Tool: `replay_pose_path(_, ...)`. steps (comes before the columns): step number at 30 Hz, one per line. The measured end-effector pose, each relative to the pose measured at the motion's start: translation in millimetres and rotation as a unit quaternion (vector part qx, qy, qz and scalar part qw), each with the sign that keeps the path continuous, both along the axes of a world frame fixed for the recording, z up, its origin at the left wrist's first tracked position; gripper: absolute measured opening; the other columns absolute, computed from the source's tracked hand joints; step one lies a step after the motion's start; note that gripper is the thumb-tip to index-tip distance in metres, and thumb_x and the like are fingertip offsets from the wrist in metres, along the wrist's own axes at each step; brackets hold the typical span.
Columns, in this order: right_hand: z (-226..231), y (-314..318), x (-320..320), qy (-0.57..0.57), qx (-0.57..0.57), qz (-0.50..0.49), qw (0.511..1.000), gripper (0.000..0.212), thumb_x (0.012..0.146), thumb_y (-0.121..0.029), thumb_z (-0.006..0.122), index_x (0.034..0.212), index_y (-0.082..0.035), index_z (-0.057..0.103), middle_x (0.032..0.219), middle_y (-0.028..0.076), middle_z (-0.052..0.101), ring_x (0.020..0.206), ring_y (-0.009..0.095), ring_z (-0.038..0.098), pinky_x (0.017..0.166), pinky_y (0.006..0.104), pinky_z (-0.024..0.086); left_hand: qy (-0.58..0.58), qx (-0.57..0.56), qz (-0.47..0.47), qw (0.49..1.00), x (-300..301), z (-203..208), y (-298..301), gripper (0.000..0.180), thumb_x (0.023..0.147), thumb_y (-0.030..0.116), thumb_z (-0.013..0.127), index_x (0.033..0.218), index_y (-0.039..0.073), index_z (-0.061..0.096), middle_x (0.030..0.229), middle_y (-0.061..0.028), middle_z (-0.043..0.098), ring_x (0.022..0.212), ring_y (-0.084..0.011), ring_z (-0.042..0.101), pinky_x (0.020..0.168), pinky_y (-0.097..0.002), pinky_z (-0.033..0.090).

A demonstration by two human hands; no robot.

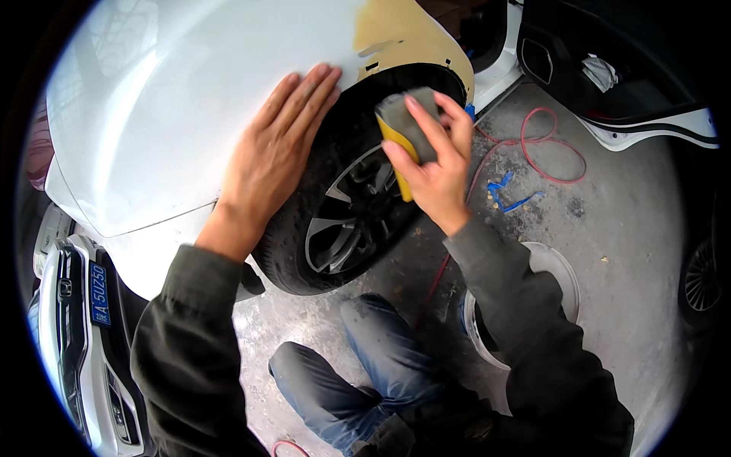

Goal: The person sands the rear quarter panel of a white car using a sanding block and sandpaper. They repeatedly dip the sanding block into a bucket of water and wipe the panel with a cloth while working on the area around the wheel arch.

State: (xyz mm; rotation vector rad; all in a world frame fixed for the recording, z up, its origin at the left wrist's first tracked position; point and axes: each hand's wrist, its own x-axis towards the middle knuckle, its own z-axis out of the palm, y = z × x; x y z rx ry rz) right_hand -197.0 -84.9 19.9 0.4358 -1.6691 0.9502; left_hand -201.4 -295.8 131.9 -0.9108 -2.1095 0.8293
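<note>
My left hand (pixel 276 152) lies flat on the white car body panel (pixel 167 114), fingers together and stretched out beside the wheel arch. In my right hand (pixel 439 164) is a yellow sanding block (pixel 402 145) with grey abrasive paper wrapped over it, the thumb on one side and the fingers on the other. The block is held in front of the wheel (pixel 343 221), near the arch edge; whether it touches the panel I cannot tell. A beige patch (pixel 403 34) covers the panel above the arch, with a few dark marks on it.
An open car door (pixel 609 76) reaches in at upper right. A red hose (pixel 563 181) loops over the grey floor by scraps of blue tape (pixel 506 199). Under my right forearm stands a white bucket (pixel 567 274). Another white car (pixel 76 327) is close on the left.
</note>
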Motion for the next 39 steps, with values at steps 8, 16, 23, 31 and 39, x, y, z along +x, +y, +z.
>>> replay_pose_path(8,61.8,-55.1,-82.2,0.104,-0.171,-0.064,0.978,0.056,0.076,-0.019,0.08,0.129,-0.014,0.065,0.13,0.02,0.043,0.114,0.036,0.042,0.096,0.0433,0.04,-0.123,0.043,0.047,0.99,55.3,-19.7,-84.9,0.073,0.083,0.018,0.06,0.152,0.014,0.037,0.161,0.0012,0.029,0.15,-0.014,0.023,0.126,-0.0396,0.015)
replay_pose_path(16,75.7,-40.2,-91.5,0.084,-0.129,-0.05,0.987,0.047,0.081,-0.026,0.079,0.124,-0.011,0.069,0.126,0.019,0.046,0.111,0.032,0.045,0.093,0.0421,0.043,-0.136,0.075,0.056,0.986,63.0,-31.9,-101.0,0.071,0.083,0.018,0.064,0.15,0.014,0.041,0.159,-0.0048,0.033,0.15,-0.0219,0.025,0.124,-0.0468,0.012)
replay_pose_path(23,32.8,-115.3,-31.6,0.131,0.142,0.13,0.972,0.068,0.065,-0.028,0.088,0.13,-0.027,0.066,0.13,0.015,0.052,0.112,0.029,0.049,0.091,0.0427,0.043,0.005,0.197,0.0,0.98,79.4,-102.8,-166.7,0.06,0.078,0.021,0.072,0.135,0.016,0.054,0.147,-0.0155,0.044,0.14,-0.0352,0.038,0.119,-0.0574,0.019)
replay_pose_path(31,21.1,-133.9,-5.4,0.114,0.186,0.069,0.973,0.059,0.065,-0.026,0.086,0.121,-0.033,0.071,0.134,0.007,0.051,0.108,0.023,0.046,0.09,0.0375,0.041,-0.009,0.228,-0.01,0.974,81.3,-113.5,-169.0,0.066,0.071,0.019,0.074,0.135,0.019,0.055,0.147,-0.0145,0.044,0.141,-0.0342,0.038,0.118,-0.0594,0.019)
replay_pose_path(39,57.9,-130.7,-13.8,0.106,0.1,0.002,0.989,0.064,0.069,-0.022,0.086,0.13,-0.028,0.066,0.129,0.014,0.051,0.112,0.028,0.047,0.09,0.0411,0.044,-0.013,0.231,-0.023,0.973,72.4,-112.8,-156.9,0.065,0.07,0.018,0.072,0.133,0.018,0.057,0.146,-0.0137,0.046,0.141,-0.0332,0.038,0.119,-0.0591,0.019)
